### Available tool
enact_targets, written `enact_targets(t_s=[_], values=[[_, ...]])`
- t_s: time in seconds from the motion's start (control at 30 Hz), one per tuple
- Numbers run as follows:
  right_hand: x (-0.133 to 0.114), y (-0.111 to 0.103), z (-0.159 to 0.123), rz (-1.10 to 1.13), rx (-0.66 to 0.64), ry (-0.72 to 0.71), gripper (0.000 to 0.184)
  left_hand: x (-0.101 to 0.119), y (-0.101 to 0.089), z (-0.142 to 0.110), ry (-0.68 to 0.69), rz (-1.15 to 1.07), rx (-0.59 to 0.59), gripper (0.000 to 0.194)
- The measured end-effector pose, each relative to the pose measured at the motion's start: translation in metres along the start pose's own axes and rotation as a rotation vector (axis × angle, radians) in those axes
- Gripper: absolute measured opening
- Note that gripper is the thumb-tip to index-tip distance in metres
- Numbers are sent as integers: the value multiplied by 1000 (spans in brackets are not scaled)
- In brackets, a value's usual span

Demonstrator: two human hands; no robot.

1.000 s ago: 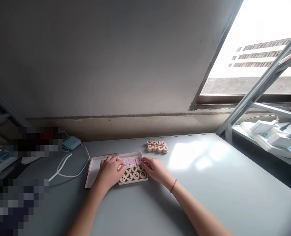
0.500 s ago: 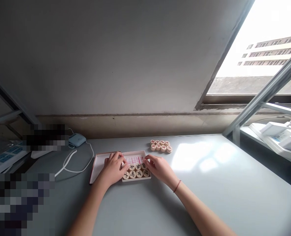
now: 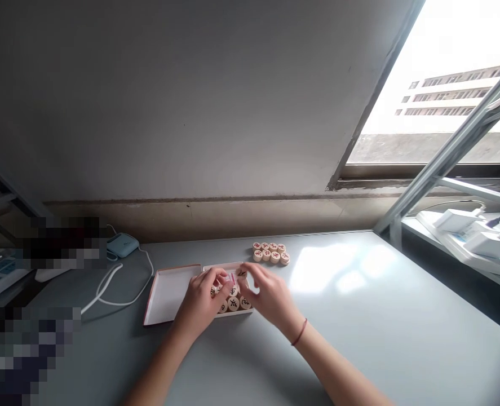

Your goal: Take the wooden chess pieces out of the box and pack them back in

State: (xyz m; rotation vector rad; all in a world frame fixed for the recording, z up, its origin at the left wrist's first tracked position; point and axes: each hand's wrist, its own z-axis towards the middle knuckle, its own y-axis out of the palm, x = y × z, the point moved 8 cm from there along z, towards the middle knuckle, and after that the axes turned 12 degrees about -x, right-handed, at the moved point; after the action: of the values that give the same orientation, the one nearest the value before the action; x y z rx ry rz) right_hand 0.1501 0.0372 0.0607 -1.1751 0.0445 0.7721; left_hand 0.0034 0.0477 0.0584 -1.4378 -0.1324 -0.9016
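Your left hand [image 3: 203, 292] has shifted inward from the box's left edge, leaving more of the lid bare, and your right hand [image 3: 272, 293] now has a piece [image 3: 241, 273] tilted up where only pink markings showed a moment ago; that piece is probably in mid-move, not yet settled. Below you spreads the grey tabletop [image 3: 233, 366]. On it the white-lined lid [image 3: 167, 296] lies open at left, right beside the shallow box [image 3: 235, 314], which sits under both hands. Your left thumb and fingertips stand apart, with nothing visible between them; your right thumb and fingers seem to pinch the tilted piece over the box's far right part, though blur softens the grip. Farther back, the red-lettered pieces [image 3: 266, 255] keep their two tidy rows. The dark-lettered pieces [image 3: 233, 304] lie in the box, partly hidden by your hands. All the visible faces carry Chinese characters, too small or smeared for you to read surely; pink lines peek out between your hands, and no brand is legible.
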Motion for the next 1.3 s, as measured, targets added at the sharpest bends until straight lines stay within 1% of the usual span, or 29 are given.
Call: enact_targets(t_s=[0.07, 0.13, 0.2, 0.27, 0.33, 0.4, 0.47, 0.53, 0.6, 0.63, 0.67, 0.73, 0.8, 0.97, 1.13, 1.3], values=[[31, 2, 0, -58, -80, 207, 11, -5, -4, 1, 0, 98, 6, 19], [58, 6, -3, -105, -171, 358, 7, -12, -6, 1, -6, 181, 11, 20], [74, 14, -5, -125, -236, 430, 8, -18, -7, 2, -13, 230, 14, 20], [82, 21, -6, -133, -260, 451, 10, -21, -7, 2, -14, 246, 16, 20], [83, 25, -5, -131, -254, 444, 12, -22, -5, 2, -14, 253, 16, 21], [84, 22, -4, -102, -222, 432, 14, -21, -5, 2, -14, 260, 16, 22], [90, 9, -5, -61, -147, 446, 15, -22, -5, 2, -14, 269, 11, 23], [103, -11, -9, -41, -25, 493, 12, -23, -5, 2, -16, 280, 7, 23], [118, -27, -16, -56, 60, 549, 17, -25, -6, 2, -19, 284, 4, 23], [125, -30, -18, -66, 62, 575, 22, -25, -7, 3, -20, 284, 5, 23], [132, -29, -20, -75, 37, 597, 26, -26, -7, 3, -21, 282, 6, 23], [143, -23, -23, -81, -38, 635, 30, -26, -8, 3, -29, 279, 9, 23], [148, -16, -24, -75, -79, 654, 28, -26, -8, 3, -40, 278, 2, 22], [149, -13, -23, -46, -82, 647, 20, -28, -8, 3, -59, 272, -20, 22], [144, -11, -22, -52, -94, 645, 25, -27, -9, 3, -53, 274, -2, 21], [143, -7, -22, -59, -104, 682, 22, -27, -6, 3, -59, 283, -13, 22]])
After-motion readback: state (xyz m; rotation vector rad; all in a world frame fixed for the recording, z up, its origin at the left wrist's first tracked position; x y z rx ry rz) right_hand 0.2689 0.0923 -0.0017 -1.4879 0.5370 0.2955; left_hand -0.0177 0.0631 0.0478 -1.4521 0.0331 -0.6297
